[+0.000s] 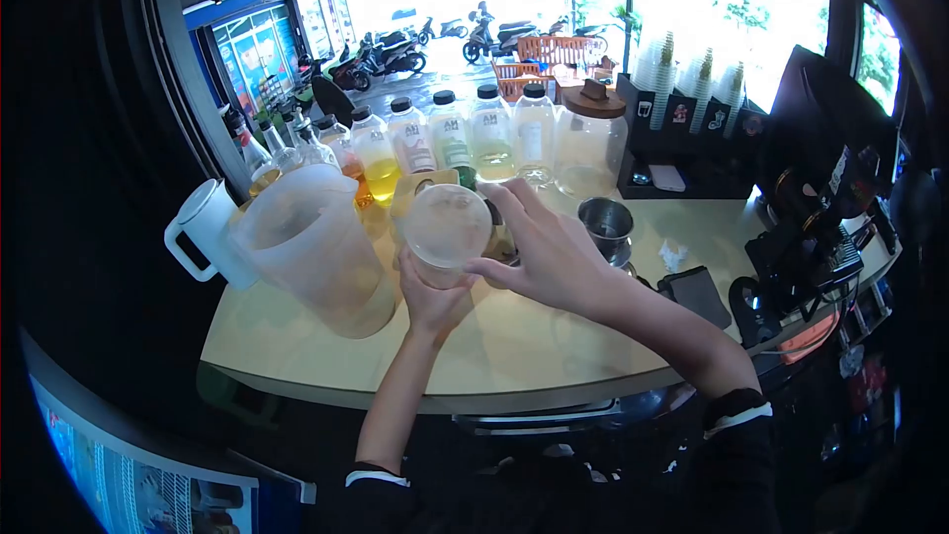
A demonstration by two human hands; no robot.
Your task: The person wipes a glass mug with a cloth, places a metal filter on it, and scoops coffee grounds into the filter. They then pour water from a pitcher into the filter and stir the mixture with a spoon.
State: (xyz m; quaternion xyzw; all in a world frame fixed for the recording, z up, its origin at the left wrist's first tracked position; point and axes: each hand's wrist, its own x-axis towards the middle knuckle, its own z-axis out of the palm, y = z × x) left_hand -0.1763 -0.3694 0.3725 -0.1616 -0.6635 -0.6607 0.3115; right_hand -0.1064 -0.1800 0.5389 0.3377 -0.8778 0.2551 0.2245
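A translucent plastic cup [448, 225] is held over the counter, its round top turned up toward me. My left hand [435, 299] wraps round its lower side. From the right, my right hand [554, 255] grips the cup's rim between thumb and fingers. Close on the left stands a large frosted pitcher [316, 252]. Behind the cup, partly hidden by it and my fingers, are other containers. A metal cup [605, 222] sits just beyond my right hand.
Along the counter's [534, 346] back edge stand several labelled bottles [454, 143] and a wooden-lidded jar [590, 143]. A white jug [206, 227] is far left. On the right are stacked cups [697, 89], crumpled tissue [672, 257], a dark flat item [696, 297] and a black monitor [820, 129].
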